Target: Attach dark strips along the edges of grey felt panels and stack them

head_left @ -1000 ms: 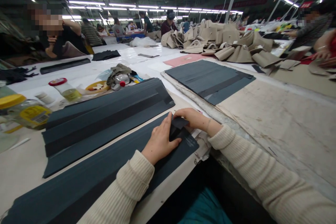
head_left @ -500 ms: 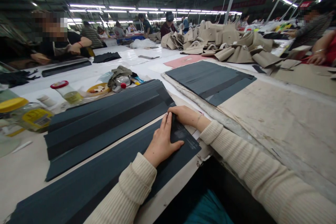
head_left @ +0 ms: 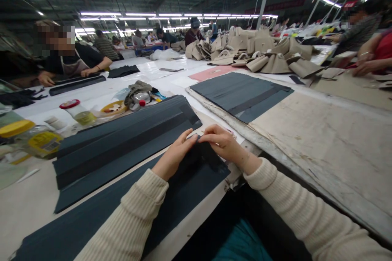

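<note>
A stack of dark blue-grey sheets [head_left: 101, 195] with a black band lies right in front of me. At its far right corner my left hand [head_left: 175, 153] holds the top sheet's edge, thumb above and the fingers partly hidden. Close beside it, my right hand [head_left: 222, 144] pinches the same edge between thumb and bent fingers. The sheet's corner is slightly lifted and bent between the two hands. Just beyond lies a second, fanned stack of the same sheets [head_left: 122, 147], not touched by either hand.
Left stand a yellow-lidded jar [head_left: 39, 140], a red-lidded jar [head_left: 78, 112] and a yellow dish [head_left: 114, 107]. More dark sheets [head_left: 239, 94] lie on the board [head_left: 321, 142] at right, across a gap. Beige pieces [head_left: 263, 47] are heaped behind. Co-workers [head_left: 70, 57] work around the table.
My left hand has gone from lying flat on the sheet to holding its edge. My right hand has shifted slightly right and now pinches that edge, whose corner has come up.
</note>
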Action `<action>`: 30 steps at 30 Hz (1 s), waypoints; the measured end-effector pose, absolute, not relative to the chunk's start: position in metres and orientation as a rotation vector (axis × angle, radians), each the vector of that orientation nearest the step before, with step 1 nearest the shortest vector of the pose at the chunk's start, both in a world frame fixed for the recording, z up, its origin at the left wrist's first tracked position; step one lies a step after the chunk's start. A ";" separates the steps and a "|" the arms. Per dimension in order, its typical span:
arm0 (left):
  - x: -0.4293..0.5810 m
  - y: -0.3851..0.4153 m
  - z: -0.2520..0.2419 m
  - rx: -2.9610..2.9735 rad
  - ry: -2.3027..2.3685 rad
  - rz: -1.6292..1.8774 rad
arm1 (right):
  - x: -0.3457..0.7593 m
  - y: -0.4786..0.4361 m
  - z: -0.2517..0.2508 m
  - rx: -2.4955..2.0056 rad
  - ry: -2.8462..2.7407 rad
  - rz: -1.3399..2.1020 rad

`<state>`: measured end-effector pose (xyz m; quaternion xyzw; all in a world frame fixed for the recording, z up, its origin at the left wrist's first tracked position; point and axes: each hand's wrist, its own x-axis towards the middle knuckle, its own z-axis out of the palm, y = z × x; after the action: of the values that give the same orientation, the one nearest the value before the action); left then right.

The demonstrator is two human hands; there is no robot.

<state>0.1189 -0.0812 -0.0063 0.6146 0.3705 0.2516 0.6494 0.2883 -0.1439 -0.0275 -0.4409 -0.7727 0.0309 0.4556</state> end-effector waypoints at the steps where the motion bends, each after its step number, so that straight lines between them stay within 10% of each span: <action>1: 0.121 -0.083 -0.003 1.400 0.806 0.587 | 0.287 -0.146 -0.028 -1.098 -1.876 0.112; 10: 0.127 -0.085 0.017 1.762 0.793 0.808 | 0.274 -0.203 -0.033 -1.170 -1.277 0.938; 30: 0.135 -0.084 -0.025 2.097 1.065 0.527 | 0.268 -0.224 -0.045 -1.578 -1.517 0.484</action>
<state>0.1347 -0.0841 -0.0254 0.8124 0.4125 0.2044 0.3578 0.2680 -0.2239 -0.0447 -0.6339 -0.6095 0.1943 0.4348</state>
